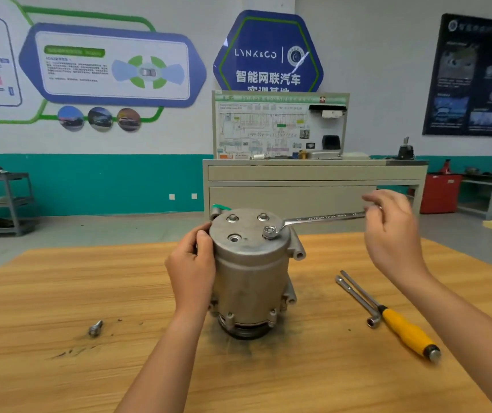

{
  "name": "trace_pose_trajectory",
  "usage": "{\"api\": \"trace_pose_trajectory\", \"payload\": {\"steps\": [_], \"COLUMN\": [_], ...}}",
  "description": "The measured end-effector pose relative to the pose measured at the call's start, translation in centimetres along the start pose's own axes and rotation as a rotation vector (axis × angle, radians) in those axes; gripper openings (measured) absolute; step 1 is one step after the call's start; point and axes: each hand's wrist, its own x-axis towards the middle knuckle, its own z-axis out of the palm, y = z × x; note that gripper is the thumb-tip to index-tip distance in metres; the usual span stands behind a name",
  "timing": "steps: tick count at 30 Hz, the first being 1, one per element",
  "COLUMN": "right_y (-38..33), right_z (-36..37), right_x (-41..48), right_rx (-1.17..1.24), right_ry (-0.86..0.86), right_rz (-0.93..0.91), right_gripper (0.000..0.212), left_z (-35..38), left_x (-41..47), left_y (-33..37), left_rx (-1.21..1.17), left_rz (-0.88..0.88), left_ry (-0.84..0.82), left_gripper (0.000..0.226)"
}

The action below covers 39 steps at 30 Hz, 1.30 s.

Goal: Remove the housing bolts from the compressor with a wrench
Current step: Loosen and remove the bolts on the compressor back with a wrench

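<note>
Table: a wooden top (45,278), and everything sits on it.
Loose bolt: down at the left, a loose bolt (95,328) lies on its side, well apart from the main unit, with dark smudges near it.
Left hand: the left hand (192,263) is clamped on the casing's left flank, fingers curled round the metal and thumb up at the top rim.
Compressor: the compressor (250,272) stands on end in the middle of the table, dark pulley end down and flat cover facing up.
Green cap: a green cap (220,207) peeks out at the back left of the top.
Housing bolts: two housing bolts (232,218) sit at the back of the cover; a round hole (234,238) shows at front left, and a third bolt at front right wears the tool.
Wrench: the wrench (325,218) has its ring end over that front-right bolt, its shaft reaching out to the right, roughly level, above the tabletop.
Right hand: the right hand (393,234), a little blurred, has its fingers curled over the far end of the shaft, gripping it.
Spare tools: an L-shaped socket wrench (357,298) and a yellow-handled screwdriver (405,329) lie side by side to the right of the unit.
</note>
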Motion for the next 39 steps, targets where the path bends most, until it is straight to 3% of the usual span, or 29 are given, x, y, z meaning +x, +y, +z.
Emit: {"api": "trace_pose_trajectory", "payload": {"steps": [5,9,11,14,16,18,21,25,27,29,32,35,39], "right_y": [-5.0,-12.7,-16.2,-19.6,-19.7,-17.9,-12.8,-7.0,-4.5,-2.4,-1.2,-4.1,-11.1], "right_z": [8.3,15.1,16.9,15.4,12.0,8.0,2.5,-3.5,-3.4,-1.2,3.6,8.8,15.2], "right_x": [8.1,7.7,5.1,-0.7,-4.9,-8.2,-10.1,-7.4,-4.6,-1.1,4.4,9.2,9.3], "right_rx": [-0.307,-0.408,-0.401,-0.343,-0.206,-0.189,0.007,0.314,0.257,0.118,-0.037,-0.119,-0.225], "right_ry": [-0.605,-0.87,-0.86,-0.771,-0.6,-0.507,-0.566,-0.042,0.003,-0.008,-0.162,-0.486,-0.773], "right_rz": [0.236,0.063,-0.048,-0.391,-0.651,-0.762,-0.601,-0.175,-0.09,-0.022,0.108,0.193,0.146], "right_gripper": [0.067,0.063,0.061,0.04,0.033,0.036,0.035,0.02,0.015,0.023,0.037,0.044,0.051], "left_z": [0.1,0.5,0.6,0.5,0.4,0.3,-0.6,-1.7,-1.6,-1.4,-1.2,-1.4,-1.2], "left_x": [-0.2,-0.1,0.1,0.2,0.4,0.5,0.9,1.0,0.8,0.6,0.4,0.3,0.2], "left_y": [0.4,0.8,0.7,-0.1,-1.2,-1.7,-1.7,-1.4,-0.9,-0.4,-0.3,-0.3,-0.3], "left_rx": [0.067,0.094,0.115,0.191,0.086,-0.033,-0.029,0.02,0.026,0.011,0.006,0.0,-0.002], "left_rz": [0.027,0.009,0.021,0.009,-0.063,-0.07,-0.08,-0.057,-0.049,-0.056,-0.075,-0.082,-0.091], "left_ry": [-0.034,-0.055,-0.054,-0.029,0.002,0.038,0.047,0.023,0.018,0.021,0.0,0.002,0.065], "left_gripper": [0.028,0.027,0.028,0.03,0.016,0.025,0.038,0.031,0.032,0.034,0.032,0.031,0.031]}}
